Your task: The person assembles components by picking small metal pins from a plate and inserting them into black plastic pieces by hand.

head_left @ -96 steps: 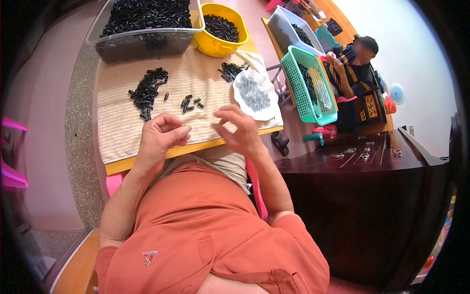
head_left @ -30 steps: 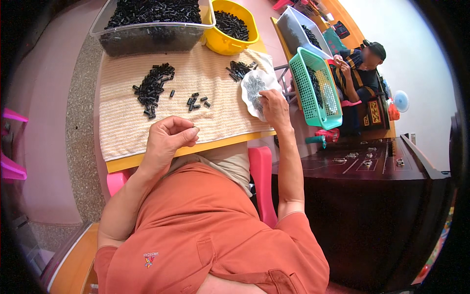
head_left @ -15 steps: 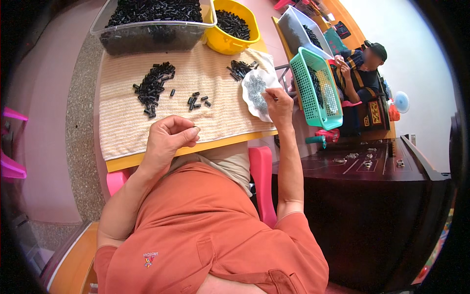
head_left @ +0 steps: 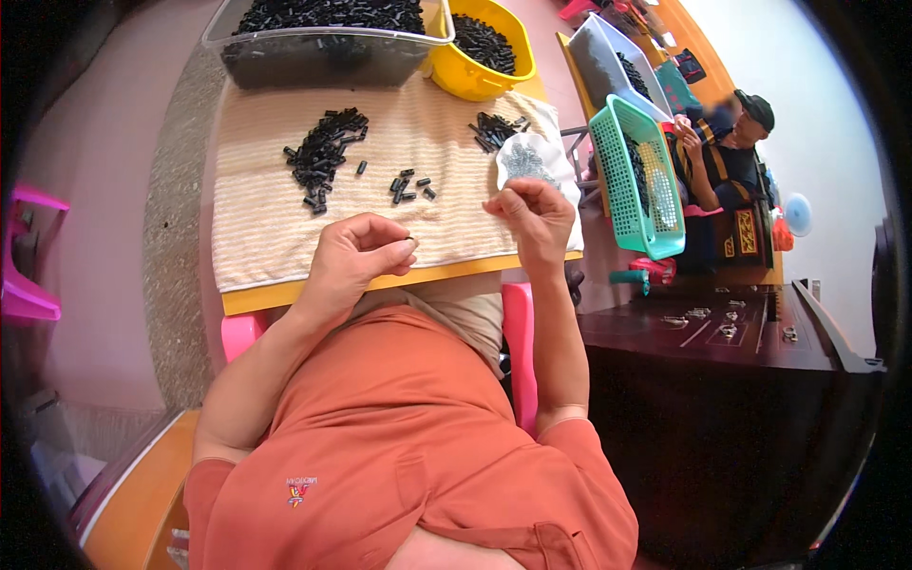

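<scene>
My left hand hovers at the front edge of the towel, thumb and forefinger pinched on a small black cylindrical piece, most of it hidden by the fingertips. To its right is my right hand, in front of the white scalloped dish of small shiny clear or silvery bits. Its fingers are pinched together; whatever they hold is too small to make out. Beyond my left hand, a few short black cylinders lie on the striped towel, near a larger black heap. Slimmer black pieces are heaped behind the dish.
A clear bin and a yellow tub, both full of black pieces, stand at the table's far side. Rightward are a green basket, a grey bin and a seated person. A dark wooden cabinet stands at my right.
My right hand has come away from the dish, back and toward my left hand. My left hand keeps its pinch. The whole view has shifted slightly.
</scene>
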Motion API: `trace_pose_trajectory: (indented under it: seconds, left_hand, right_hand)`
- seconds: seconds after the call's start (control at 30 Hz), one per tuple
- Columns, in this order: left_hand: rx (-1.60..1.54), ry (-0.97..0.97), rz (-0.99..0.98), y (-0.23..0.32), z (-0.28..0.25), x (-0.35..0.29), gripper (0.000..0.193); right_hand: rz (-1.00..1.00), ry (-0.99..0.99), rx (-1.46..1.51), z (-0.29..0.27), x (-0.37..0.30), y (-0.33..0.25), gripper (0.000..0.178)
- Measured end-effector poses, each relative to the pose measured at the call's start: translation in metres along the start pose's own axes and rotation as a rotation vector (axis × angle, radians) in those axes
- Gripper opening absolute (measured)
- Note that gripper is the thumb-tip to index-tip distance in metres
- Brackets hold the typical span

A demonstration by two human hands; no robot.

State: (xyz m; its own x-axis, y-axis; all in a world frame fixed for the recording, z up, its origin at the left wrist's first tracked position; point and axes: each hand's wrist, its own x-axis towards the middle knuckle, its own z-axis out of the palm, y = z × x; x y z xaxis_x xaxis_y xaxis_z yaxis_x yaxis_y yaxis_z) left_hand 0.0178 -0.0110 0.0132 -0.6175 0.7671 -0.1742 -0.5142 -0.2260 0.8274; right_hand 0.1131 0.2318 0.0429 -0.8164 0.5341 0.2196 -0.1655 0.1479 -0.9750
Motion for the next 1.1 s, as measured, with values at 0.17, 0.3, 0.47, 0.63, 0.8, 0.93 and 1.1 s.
trace_pose_trajectory:
  seconds: [0.17,0.3,0.47,0.63,0.8,0.93,1.1]
  left_hand:
    - [-0.003,-0.047,-0.009,0.000,0.000,0.000,0.012]
    - [-0.044,-0.076,-0.005,-0.002,0.000,-0.001,0.014]
    - [-0.063,-0.089,-0.015,-0.002,0.000,-0.001,0.017]
    - [-0.079,-0.097,-0.019,-0.002,0.000,-0.002,0.017]
    - [-0.070,-0.101,-0.021,-0.003,0.000,-0.002,0.017]
    - [-0.072,-0.090,-0.014,-0.004,0.000,-0.002,0.017]
    - [-0.094,-0.095,0.002,-0.007,0.000,-0.002,0.016]
  right_hand:
    - [0.095,-0.137,0.165,0.036,-0.020,0.002,0.005]
    - [0.127,-0.201,0.171,0.056,-0.033,0.012,0.008]
    - [0.145,-0.181,0.231,0.066,-0.040,0.015,0.012]
    - [0.134,-0.175,0.247,0.067,-0.043,0.016,0.012]
    - [0.138,-0.137,0.255,0.070,-0.047,0.019,0.012]
    - [0.080,-0.095,0.247,0.073,-0.050,0.022,0.013]
    - [0.066,-0.071,0.268,0.076,-0.054,0.023,0.013]
